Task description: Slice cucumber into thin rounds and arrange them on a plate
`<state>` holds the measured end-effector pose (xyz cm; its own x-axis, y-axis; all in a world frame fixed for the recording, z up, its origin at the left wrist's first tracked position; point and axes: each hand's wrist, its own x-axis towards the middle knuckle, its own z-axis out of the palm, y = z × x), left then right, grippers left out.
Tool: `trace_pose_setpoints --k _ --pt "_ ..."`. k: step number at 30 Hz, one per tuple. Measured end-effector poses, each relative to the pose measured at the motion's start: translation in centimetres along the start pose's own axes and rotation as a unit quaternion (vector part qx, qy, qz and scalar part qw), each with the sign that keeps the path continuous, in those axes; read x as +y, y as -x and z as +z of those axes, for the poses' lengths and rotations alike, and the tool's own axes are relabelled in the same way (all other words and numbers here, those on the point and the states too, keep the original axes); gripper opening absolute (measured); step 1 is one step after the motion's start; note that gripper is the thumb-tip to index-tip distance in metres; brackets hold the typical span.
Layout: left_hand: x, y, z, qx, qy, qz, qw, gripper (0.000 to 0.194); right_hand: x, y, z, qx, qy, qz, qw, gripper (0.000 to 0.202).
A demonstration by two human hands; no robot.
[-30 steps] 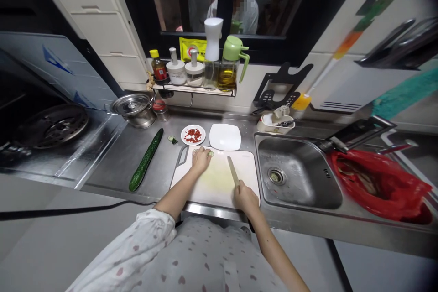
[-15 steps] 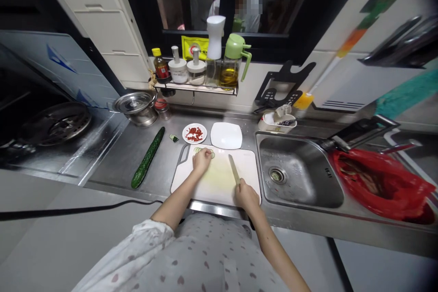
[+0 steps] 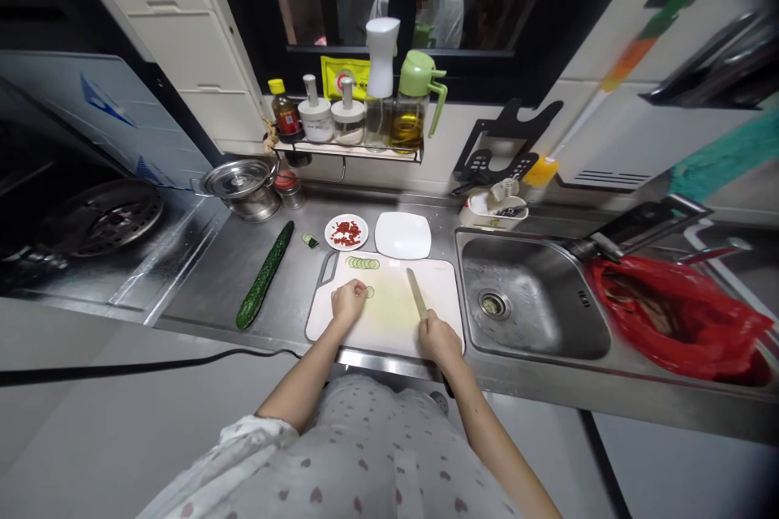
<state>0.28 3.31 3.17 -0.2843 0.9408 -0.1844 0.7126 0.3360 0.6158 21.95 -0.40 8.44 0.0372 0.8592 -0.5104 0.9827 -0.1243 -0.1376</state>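
On the white cutting board [image 3: 329, 324], a row of thin overlapping cucumber slices [image 3: 363, 263] lies along the far left edge. My left hand [image 3: 349, 302] is over the board's left part, fingertips pinched on a single cucumber slice [image 3: 370, 292]. My right hand [image 3: 441, 337] grips the handle of a kitchen knife [image 3: 417, 293], whose blade points away from me, low over the board's right part. Whether the blade touches the board I cannot tell. A whole cucumber [image 3: 265, 276] rests on the counter to the left, with small cucumber end pieces [image 3: 310, 241] near the board's corner.
Behind the board stand a small plate [image 3: 331, 232] of chopped red pieces and a white square plate [image 3: 402, 235]. A sink [image 3: 548, 324] adjoins on the right, with a red plastic bag [image 3: 687, 324] beyond it. A lidded steel pot [image 3: 243, 190] stands at back left, below a seasoning rack [image 3: 353, 149].
My left hand has moved back toward me and slightly left from the slice row, a single slice at its fingertips. The row is now uncovered. My right hand and the knife stay nearly still.
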Motion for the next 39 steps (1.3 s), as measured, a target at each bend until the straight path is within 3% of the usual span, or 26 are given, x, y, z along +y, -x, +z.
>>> trace_pose_setpoints --k 7,15,31,39 --pt "-1.2 -0.7 0.3 0.012 -0.002 0.014 1.0 0.013 0.2 0.4 -0.4 0.002 0.006 -0.018 1.0 0.033" --pt "-2.0 -1.8 0.2 0.008 0.026 -0.029 0.999 0.024 -0.5 2.9 -1.0 -0.02 0.041 -0.133 0.99 0.034" --pt "-1.9 -2.1 0.2 -0.005 0.008 -0.034 0.999 0.025 -2.1 2.7 -0.2 -0.028 0.079 -0.174 0.981 0.032" --pt "-1.7 -2.1 0.0 -0.017 0.004 -0.041 0.999 0.026 -2.2 2.4 -0.9 -0.045 0.103 -0.186 0.976 0.029"
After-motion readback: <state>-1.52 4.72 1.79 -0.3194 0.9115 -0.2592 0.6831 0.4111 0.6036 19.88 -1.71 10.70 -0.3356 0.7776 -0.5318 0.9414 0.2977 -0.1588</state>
